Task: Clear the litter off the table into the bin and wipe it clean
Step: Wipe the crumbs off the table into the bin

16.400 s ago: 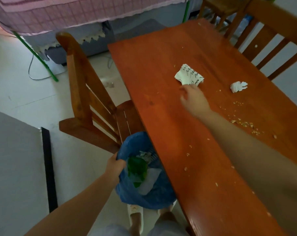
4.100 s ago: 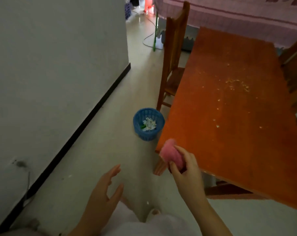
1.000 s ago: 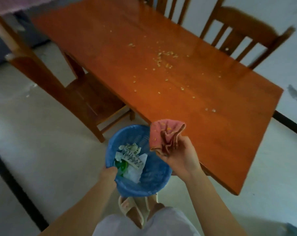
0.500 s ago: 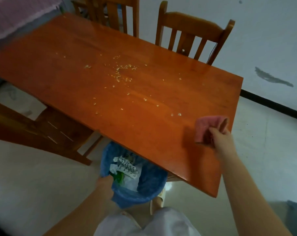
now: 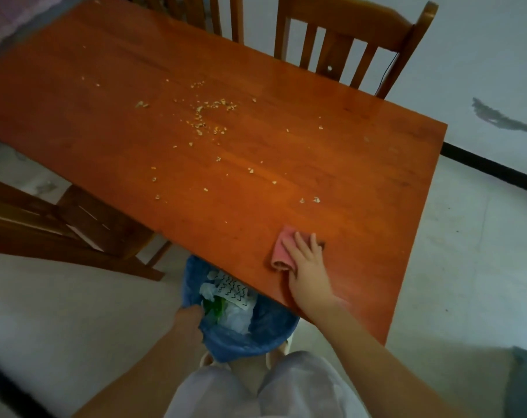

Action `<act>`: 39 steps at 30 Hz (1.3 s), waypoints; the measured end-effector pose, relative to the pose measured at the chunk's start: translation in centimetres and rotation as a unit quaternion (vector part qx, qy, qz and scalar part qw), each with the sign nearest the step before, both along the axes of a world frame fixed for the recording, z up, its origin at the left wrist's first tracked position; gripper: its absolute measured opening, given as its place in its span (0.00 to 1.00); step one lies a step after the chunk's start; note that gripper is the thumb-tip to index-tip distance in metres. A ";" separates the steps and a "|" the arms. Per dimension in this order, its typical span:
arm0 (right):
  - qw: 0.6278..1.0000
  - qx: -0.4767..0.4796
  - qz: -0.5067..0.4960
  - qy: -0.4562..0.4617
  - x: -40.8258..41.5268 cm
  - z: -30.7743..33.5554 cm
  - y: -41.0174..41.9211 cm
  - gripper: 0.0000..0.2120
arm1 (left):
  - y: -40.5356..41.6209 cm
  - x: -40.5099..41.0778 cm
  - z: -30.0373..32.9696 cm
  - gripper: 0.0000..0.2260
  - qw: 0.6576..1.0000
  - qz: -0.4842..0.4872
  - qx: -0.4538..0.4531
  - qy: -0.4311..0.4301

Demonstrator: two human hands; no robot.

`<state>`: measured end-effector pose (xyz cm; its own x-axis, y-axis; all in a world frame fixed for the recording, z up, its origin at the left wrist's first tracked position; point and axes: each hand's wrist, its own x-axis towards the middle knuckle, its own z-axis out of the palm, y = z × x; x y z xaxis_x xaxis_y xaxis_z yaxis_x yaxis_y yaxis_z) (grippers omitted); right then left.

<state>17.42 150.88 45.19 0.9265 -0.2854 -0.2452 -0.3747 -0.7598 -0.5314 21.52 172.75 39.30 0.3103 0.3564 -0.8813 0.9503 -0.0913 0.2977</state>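
The right hand has a flat-palmed grip pressing a pink folded cloth on the orange wooden surface near its edge; the left hand holds the blue plastic bin below. Scattered pale crumbs lie well apart from the bin; a fast sweep could send them onto the floor.

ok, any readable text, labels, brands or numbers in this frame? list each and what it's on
None readable.
Paper scrap in the blue bin: black zigzag marks only, a pattern, no letters.
Green item in the bin: any print is too blurred to tell.
Pink cloth, table, chairs: no text or labels.
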 end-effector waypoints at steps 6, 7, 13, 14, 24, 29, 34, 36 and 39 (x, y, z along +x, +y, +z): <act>0.977 0.156 0.140 -0.046 -3.3 2.0 7.3 0.26 | 0.8 0.3 0.3 0.18 1.000 -0.018 -0.010 -0.006; 0.971 0.199 0.127 -0.037 -3.1 2.8 7.2 0.26 | 0.8 0.2 0.4 0.18 1.000 -0.020 -0.013 -0.005; 0.962 0.230 -0.117 -0.085 -1.0 5.8 -5.9 0.20 | 0.5 -0.9 0.1 0.11 0.998 -0.054 -0.036 -0.008; 0.967 0.169 -0.150 -0.114 -0.9 5.9 -9.1 0.19 | 0.3 -1.1 0.2 0.07 0.997 -0.062 -0.034 -0.005; 0.983 -0.018 -0.184 0.001 -5.1 1.2 -8.0 0.27 | 0.5 -1.0 -1.5 0.11 0.995 -0.098 -0.021 0.007; 0.999 0.030 -0.041 -0.013 -5.2 1.5 5.6 0.31 | 1.8 -0.8 -0.4 0.16 0.996 -0.073 -0.052 0.003; 0.961 0.272 0.037 -0.021 -3.1 2.4 14.1 0.25 | 4.4 0.0 0.2 0.15 0.996 -0.054 -0.065 -0.012; 0.934 0.356 -0.030 -0.017 -1.6 3.7 14.2 0.23 | 5.5 0.6 -0.1 0.16 0.997 -0.048 -0.057 -0.022; 0.923 0.363 -0.121 -0.040 1.0 5.0 10.6 0.19 | 6.7 1.6 0.2 0.16 0.998 -0.043 -0.034 -0.024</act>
<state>18.41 161.50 50.17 0.8803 -0.2747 -0.3869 -0.4244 -0.0915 -0.9008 23.11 179.47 39.49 0.3788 0.2664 -0.8863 0.9246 -0.1499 0.3501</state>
